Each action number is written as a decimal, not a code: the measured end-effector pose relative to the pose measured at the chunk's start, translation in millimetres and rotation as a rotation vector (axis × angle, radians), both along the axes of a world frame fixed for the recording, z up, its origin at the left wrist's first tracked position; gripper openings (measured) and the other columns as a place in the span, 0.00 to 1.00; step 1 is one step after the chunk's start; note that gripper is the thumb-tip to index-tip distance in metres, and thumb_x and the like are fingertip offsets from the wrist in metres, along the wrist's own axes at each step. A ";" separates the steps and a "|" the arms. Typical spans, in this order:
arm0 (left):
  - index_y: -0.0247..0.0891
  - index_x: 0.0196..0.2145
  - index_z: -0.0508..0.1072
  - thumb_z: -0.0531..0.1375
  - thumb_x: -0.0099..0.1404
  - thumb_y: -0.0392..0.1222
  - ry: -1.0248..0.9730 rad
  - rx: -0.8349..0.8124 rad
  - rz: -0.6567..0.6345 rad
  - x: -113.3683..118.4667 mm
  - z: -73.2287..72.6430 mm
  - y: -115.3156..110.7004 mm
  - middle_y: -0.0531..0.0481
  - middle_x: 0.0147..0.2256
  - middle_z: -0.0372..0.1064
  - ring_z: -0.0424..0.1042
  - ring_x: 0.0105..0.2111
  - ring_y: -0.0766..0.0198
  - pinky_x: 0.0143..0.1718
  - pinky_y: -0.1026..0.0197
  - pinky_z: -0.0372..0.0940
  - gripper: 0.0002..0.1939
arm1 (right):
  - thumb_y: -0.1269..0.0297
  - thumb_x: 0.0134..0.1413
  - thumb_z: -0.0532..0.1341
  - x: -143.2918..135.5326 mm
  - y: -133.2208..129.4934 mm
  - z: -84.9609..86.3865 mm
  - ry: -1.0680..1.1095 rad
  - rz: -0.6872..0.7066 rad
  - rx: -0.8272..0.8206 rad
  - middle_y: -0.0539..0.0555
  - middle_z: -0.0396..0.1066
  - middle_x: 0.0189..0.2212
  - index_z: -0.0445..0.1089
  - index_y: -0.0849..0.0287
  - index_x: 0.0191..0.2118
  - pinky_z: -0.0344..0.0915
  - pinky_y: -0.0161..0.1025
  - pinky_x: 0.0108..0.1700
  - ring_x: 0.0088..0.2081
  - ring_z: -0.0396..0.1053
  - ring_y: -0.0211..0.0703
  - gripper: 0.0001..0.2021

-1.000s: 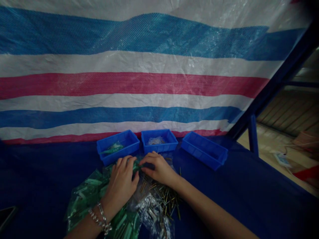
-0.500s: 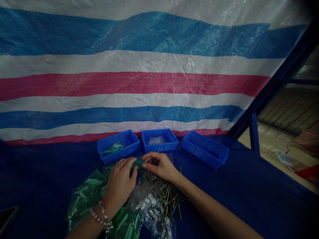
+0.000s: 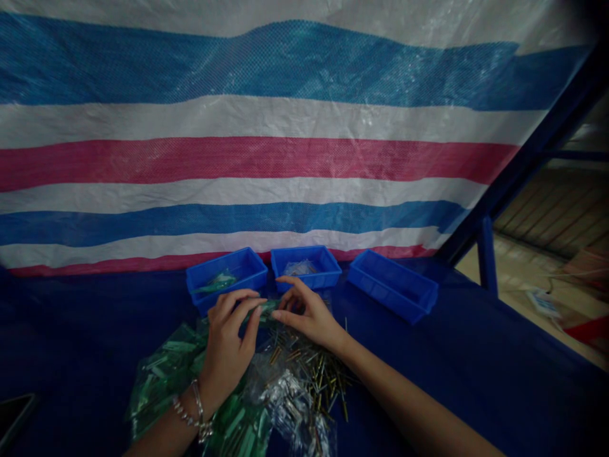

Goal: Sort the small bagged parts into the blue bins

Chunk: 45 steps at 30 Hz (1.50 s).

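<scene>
A person's left hand (image 3: pixel 228 346) and right hand (image 3: pixel 304 314) meet over a small green packet (image 3: pixel 263 310), each pinching an end between thumb and fingertips, above a heap of green bags (image 3: pixel 164 374) and loose metal pins (image 3: pixel 316 374). The packet looks light, thin and crinkly, likely slippery, so its edges seem the surest hold. Just beyond the grip stand three blue bins (image 3: pixel 390 289) on a dark blue table (image 3: pixel 476 368), before a striped tarp (image 3: pixel 238 158).
</scene>
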<state>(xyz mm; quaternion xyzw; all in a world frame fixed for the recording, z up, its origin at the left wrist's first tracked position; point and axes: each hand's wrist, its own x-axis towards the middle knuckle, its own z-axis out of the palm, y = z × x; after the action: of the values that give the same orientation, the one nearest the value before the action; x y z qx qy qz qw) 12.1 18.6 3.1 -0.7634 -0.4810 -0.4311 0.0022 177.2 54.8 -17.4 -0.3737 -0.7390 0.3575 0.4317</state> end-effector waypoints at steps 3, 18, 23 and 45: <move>0.39 0.34 0.69 0.51 0.61 0.37 -0.024 -0.021 -0.054 0.4 -1.3 -0.2 0.48 0.35 0.67 0.65 0.39 0.59 0.40 0.55 0.59 0.07 | 0.59 0.45 0.60 1.1 0.4 0.1 -0.037 0.030 0.023 0.50 0.67 0.26 0.63 0.58 0.44 0.59 0.33 0.28 0.26 0.64 0.35 0.18; 0.37 0.28 0.70 0.56 0.56 0.44 -0.058 -0.317 -0.043 1.4 -3.4 6.7 0.52 0.25 0.71 0.66 0.24 0.64 0.27 0.64 0.60 0.08 | 0.57 0.48 0.57 3.1 4.7 -2.0 0.142 0.035 -0.121 0.47 0.62 0.16 0.66 0.61 0.19 0.54 0.31 0.24 0.20 0.58 0.32 0.15; 0.37 0.25 0.70 0.56 0.56 0.43 -0.051 -0.308 -0.055 -0.2 -6.2 8.1 0.53 0.22 0.69 0.66 0.22 0.65 0.25 0.64 0.59 0.09 | 0.56 0.48 0.57 2.8 3.7 -1.3 0.141 -0.001 -0.145 0.46 0.60 0.15 0.65 0.61 0.17 0.53 0.30 0.22 0.19 0.56 0.31 0.16; 0.36 0.29 0.69 0.52 0.59 0.43 -0.095 -0.362 -0.125 -0.7 -5.1 7.5 0.53 0.24 0.68 0.65 0.24 0.65 0.26 0.64 0.59 0.09 | 0.62 0.44 0.61 1.8 4.0 -6.6 0.027 0.077 -0.109 0.45 0.57 0.14 0.68 0.61 0.21 0.50 0.30 0.21 0.18 0.53 0.31 0.09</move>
<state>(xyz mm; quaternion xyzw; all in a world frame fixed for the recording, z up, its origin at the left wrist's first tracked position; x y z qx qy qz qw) 11.4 26.1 -1.9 -0.7585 -0.5020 -0.3723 -0.1846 179.0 58.7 -24.0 -0.3630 -0.7264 0.4185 0.4068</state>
